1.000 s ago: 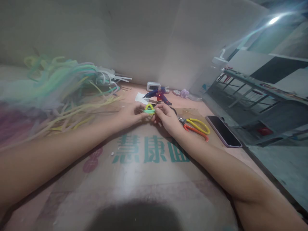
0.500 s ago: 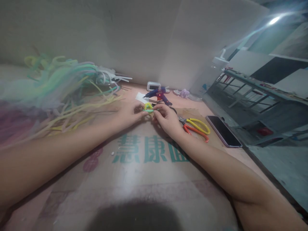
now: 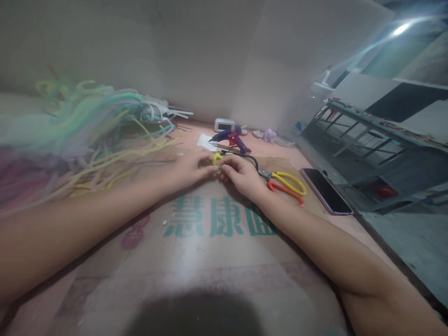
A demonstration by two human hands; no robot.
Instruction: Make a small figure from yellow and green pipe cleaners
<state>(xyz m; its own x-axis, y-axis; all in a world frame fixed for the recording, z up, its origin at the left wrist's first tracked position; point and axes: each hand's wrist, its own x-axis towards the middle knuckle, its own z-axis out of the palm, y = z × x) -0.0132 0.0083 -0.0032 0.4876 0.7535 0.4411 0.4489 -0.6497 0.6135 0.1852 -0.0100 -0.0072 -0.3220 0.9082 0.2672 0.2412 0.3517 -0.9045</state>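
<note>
Between my two hands is a small bent piece of yellow and green pipe cleaner (image 3: pixel 217 158), partly hidden by the fingers. My left hand (image 3: pixel 196 167) pinches it from the left with thumb and fingertips. From the right, my right hand (image 3: pixel 241 174) grips it, thumb and forefinger pressed together at its lower green part. Just beyond the hands lies a blue glue gun (image 3: pixel 233 137) with a small red light, its nozzle over a white paper piece (image 3: pixel 206 142). Beside my right hand are scissors (image 3: pixel 265 174) with one yellow and one orange handle.
A heap of pastel pipe cleaners (image 3: pixel 105 112) spreads along the left. A phone (image 3: pixel 326 191) lies near the right table edge. A small white device (image 3: pixel 224 125), a purple fluffy piece (image 3: pixel 269 135) and a clear plastic bottle (image 3: pixel 297 112) stand at the back. Printed cardboard (image 3: pixel 217 261) covers the table.
My hands have tilted the yellow and green piece, and the right fingers have shifted down to its green part. The glue gun and scissors stay where they were.
</note>
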